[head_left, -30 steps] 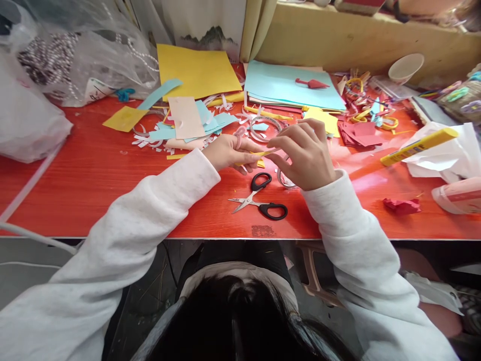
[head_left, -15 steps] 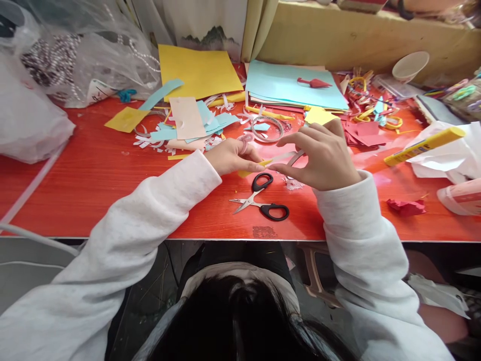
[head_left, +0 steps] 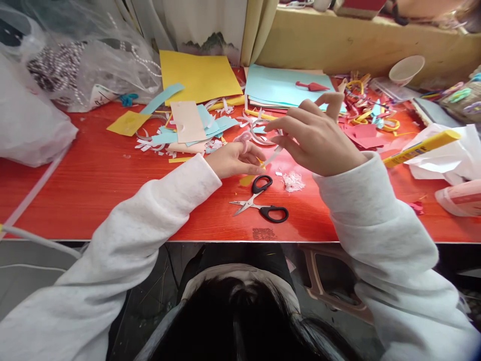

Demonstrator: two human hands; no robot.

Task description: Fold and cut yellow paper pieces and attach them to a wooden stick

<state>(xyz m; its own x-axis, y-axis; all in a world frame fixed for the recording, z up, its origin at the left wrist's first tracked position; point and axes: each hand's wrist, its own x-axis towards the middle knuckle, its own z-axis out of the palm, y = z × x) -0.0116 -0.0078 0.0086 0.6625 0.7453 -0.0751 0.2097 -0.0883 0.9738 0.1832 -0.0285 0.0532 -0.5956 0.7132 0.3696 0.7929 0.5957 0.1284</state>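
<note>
My left hand point(head_left: 237, 159) is closed, with thumb and fingers pinching a small yellow paper piece point(head_left: 247, 180) that shows beneath and beyond the fingertips. A pink looped band point(head_left: 244, 140) sits at its fingers. From the yellow piece a narrow whitish strip point(head_left: 273, 156) slants up to my right hand point(head_left: 319, 133), whose thumb and index finger close on its far end. Black-handled scissors point(head_left: 259, 199) lie with blades spread just below the hands. Beside them is a small heap of whitish scraps point(head_left: 293, 181). A tape roll point(head_left: 260, 131) stands partly hidden behind the right fingers.
Cut paper pieces point(head_left: 188, 123) and a yellow sheet point(head_left: 199, 75) lie at back left. Light blue sheets point(head_left: 274, 85) are stacked behind the hands. A yellow glue stick point(head_left: 423, 149) and white paper point(head_left: 447, 155) lie right. Plastic bags point(head_left: 33, 115) fill the left end.
My right hand has risen and moved away from the left fingertips, stretching the whitish strip between them. The heap of scraps is now uncovered. My left hand has barely moved.
</note>
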